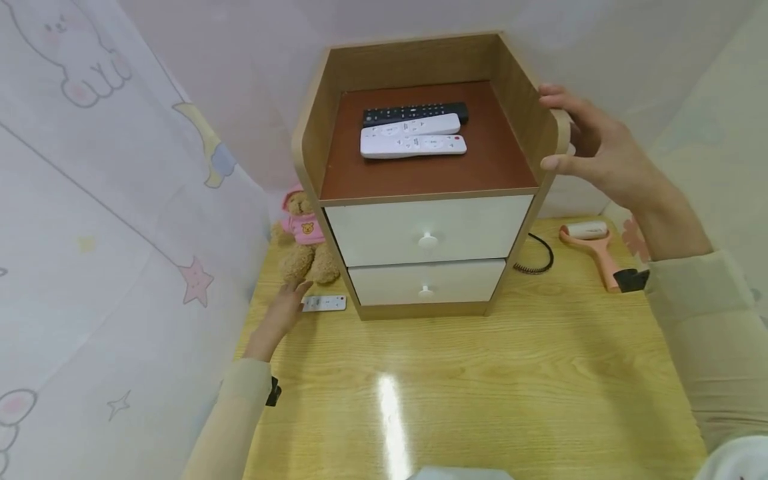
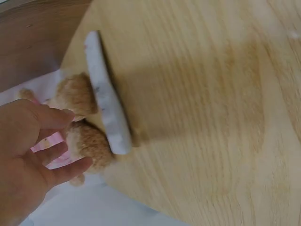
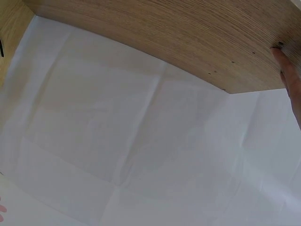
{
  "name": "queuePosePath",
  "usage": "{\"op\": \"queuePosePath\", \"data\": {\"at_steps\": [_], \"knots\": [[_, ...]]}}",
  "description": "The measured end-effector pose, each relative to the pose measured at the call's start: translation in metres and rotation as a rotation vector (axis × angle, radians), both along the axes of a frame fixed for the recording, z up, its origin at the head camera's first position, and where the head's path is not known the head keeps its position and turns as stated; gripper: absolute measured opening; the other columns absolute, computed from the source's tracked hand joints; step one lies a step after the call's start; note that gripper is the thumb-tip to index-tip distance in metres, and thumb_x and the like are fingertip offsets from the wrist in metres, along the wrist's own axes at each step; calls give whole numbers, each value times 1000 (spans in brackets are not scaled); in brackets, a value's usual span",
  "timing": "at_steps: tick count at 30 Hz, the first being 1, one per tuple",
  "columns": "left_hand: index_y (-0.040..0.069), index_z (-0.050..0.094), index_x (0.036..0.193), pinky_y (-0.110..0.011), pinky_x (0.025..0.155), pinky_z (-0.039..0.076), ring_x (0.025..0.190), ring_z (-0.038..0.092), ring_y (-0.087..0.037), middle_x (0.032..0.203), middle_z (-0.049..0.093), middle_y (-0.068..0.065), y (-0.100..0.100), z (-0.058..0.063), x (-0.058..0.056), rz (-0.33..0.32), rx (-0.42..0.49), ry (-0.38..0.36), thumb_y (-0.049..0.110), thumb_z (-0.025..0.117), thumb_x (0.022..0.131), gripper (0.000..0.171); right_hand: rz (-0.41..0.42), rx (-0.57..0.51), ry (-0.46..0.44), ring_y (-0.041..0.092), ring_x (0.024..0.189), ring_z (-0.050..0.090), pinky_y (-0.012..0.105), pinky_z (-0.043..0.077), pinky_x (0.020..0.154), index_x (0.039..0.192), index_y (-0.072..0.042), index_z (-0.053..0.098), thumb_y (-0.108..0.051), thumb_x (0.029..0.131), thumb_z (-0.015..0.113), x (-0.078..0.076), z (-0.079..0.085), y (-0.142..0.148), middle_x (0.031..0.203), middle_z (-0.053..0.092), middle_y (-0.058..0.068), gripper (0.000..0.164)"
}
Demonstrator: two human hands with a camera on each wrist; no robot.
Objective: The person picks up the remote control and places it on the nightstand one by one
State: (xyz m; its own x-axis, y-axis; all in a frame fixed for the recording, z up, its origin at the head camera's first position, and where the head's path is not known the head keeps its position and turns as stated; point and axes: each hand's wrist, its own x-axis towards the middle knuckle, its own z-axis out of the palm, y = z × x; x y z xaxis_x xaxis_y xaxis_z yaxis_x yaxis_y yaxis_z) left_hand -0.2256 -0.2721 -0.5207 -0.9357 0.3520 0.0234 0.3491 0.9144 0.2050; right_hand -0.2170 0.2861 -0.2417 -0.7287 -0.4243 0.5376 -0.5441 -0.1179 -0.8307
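A white remote control (image 1: 325,303) lies on the wooden table, at the left foot of a small two-drawer cabinet (image 1: 432,213). My left hand (image 1: 285,313) hovers at its left end, fingers loosely spread. In the left wrist view, a gap shows between those fingertips and the remote (image 2: 109,99). Behind the remote sits a teddy bear (image 1: 307,228) in a pink hoodie. My right hand (image 1: 606,150) grips the cabinet's right side panel (image 1: 521,117), thumb over the front edge and fingers over the upper edge. One of its fingers (image 3: 291,77) touches the panel's outer face in the right wrist view.
On the cabinet's brown top lie a black remote (image 1: 414,113) and two white remotes (image 1: 414,145), overlapping. Right of the cabinet are a black coiled cord (image 1: 543,267) and an orange-handled lint roller (image 1: 591,243). Printed cloth walls (image 1: 150,267) enclose the table (image 1: 480,380).
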Motion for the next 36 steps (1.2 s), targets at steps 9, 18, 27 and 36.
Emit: {"op": "queuePosePath", "data": {"at_steps": [9,18,27,36], "knots": [[1,37,146,-73,86,42,137,25,-47,151,30,-25,1,-25,-5,31,-122,-122,-13,57,88,62,22,14,-10,21,147,12,18,40,102,143,-2,41,30,77,55,-2,-2,-1,159,19,10,75],[2,41,144,-76,86,38,134,26,-53,148,34,-26,-4,-39,-3,42,-119,-190,-18,50,90,58,15,24,-12,22,147,13,18,42,100,144,-2,41,29,78,55,0,-1,-2,159,18,9,74],[2,42,143,-76,88,36,133,30,-52,147,37,-25,-6,-42,-6,40,-110,-168,-14,50,93,53,0,22,10,21,147,12,18,40,102,143,-1,41,29,77,56,0,0,2,159,19,11,74],[0,51,134,-62,76,52,118,48,-48,128,53,-25,-2,-49,-5,-11,-127,-71,-14,59,88,49,0,15,0,22,146,14,18,41,102,143,-2,42,28,77,56,-1,-2,1,159,19,10,74]]}}
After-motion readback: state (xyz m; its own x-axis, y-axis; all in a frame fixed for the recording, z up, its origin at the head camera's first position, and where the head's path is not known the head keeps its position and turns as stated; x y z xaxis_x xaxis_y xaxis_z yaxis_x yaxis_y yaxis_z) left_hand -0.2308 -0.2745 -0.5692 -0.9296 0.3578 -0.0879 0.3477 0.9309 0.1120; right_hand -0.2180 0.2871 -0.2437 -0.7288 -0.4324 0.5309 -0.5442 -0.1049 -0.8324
